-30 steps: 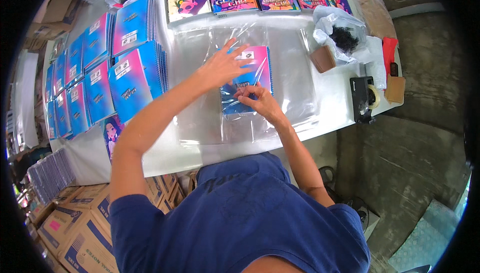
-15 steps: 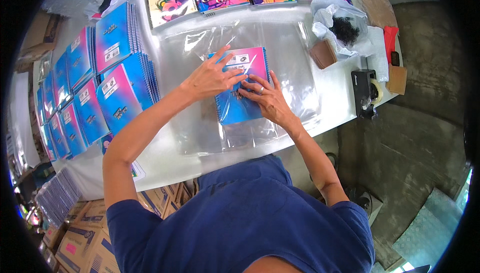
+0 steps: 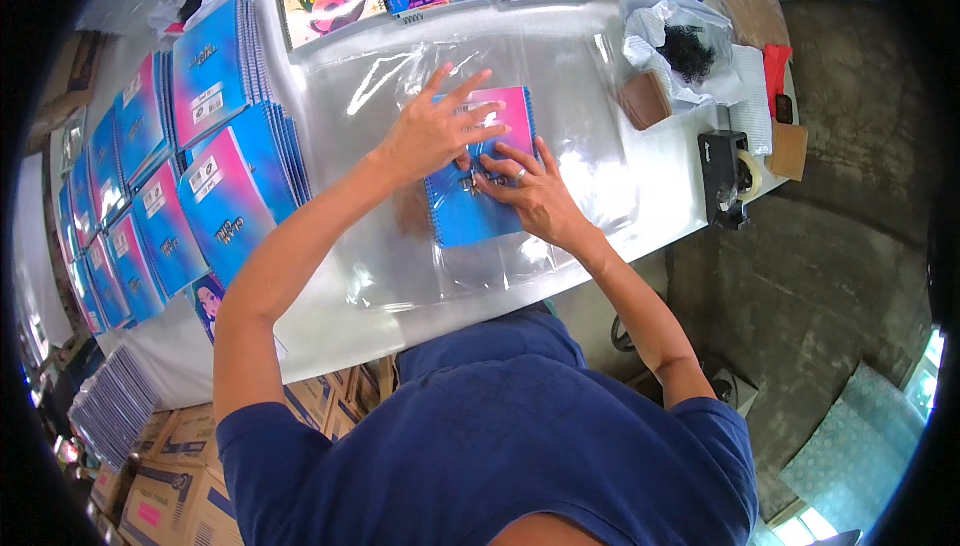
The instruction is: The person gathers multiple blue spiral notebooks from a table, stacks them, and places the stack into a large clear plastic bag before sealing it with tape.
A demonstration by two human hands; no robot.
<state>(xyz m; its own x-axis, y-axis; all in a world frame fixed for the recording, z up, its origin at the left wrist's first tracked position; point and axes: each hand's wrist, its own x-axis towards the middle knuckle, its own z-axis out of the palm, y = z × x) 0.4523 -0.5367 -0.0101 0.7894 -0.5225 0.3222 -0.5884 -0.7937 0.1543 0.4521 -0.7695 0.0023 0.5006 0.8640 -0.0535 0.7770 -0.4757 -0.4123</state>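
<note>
Blue-and-pink spiral notebook (image 3: pixel 468 214) directly beneath both hands, amid clear plastic film (image 3: pixel 582 106).
Its long axis runs away from the torso; the left hand (image 3: pixel 432 132), splayed, overlies its far part, the right hand (image 3: pixel 538 196) its middle, bent-fingered, grip unclear.

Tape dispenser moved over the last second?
No. The tape dispenser keeps its place beside the tan cardboard piece; the whole view shifted.

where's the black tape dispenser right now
In the head view, the black tape dispenser is on the right side of the table, near its edge, right of the right hand and just left of a small brown piece.
</note>
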